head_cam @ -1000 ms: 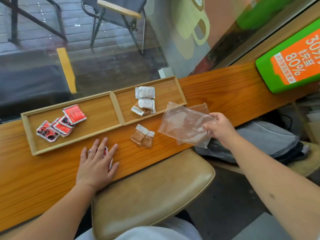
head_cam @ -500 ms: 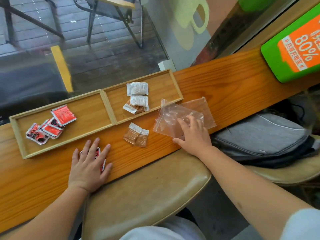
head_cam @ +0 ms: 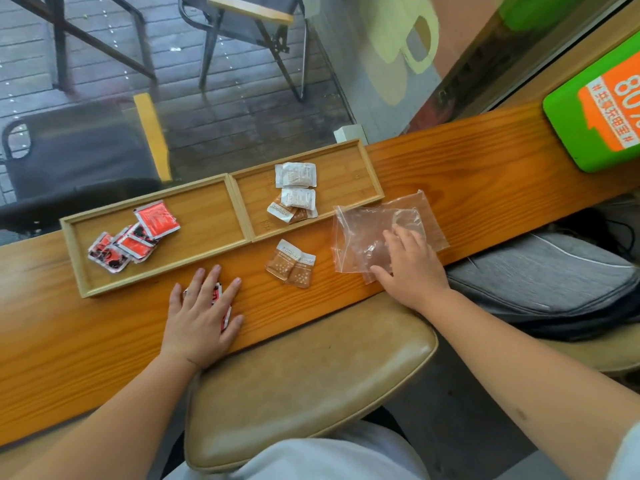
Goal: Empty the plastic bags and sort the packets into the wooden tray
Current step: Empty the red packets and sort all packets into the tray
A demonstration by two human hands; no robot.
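Sitting on a long wooden counter (head_cam: 450,161) beside the window, the wooden tray (head_cam: 239,202) has a low rim and one divider splitting it into two compartments. Its left compartment holds a loose cluster of red packets (head_cam: 133,240), glossy with black and white print, overlapping one another toward the compartment's left side. Just in front of the tray's near rim, the left hand (head_cam: 199,318) lies flat, palm down, fingers spread wide, pressing on another red packet (head_cam: 219,296) whose edges peek out between the fingers; it grips nothing. The tray's right compartment holds two white packets (head_cam: 296,185) with fine grey print, one behind the other, and the nearer one partly covers brown packets (head_cam: 289,213) with white tops. In front of that compartment's near rim, on the bare counter, two more brown packets (head_cam: 291,264) lie side by side, touching, speckled with pale dots. Right of the tray, close to its right end, two clear plastic bags (head_cam: 370,230) lie flattened and overlapping, crinkled, and look empty. The right hand (head_cam: 410,268) rests on them palm down, fingers extended and slightly apart, pinning the bags to the counter rather than closing around them.
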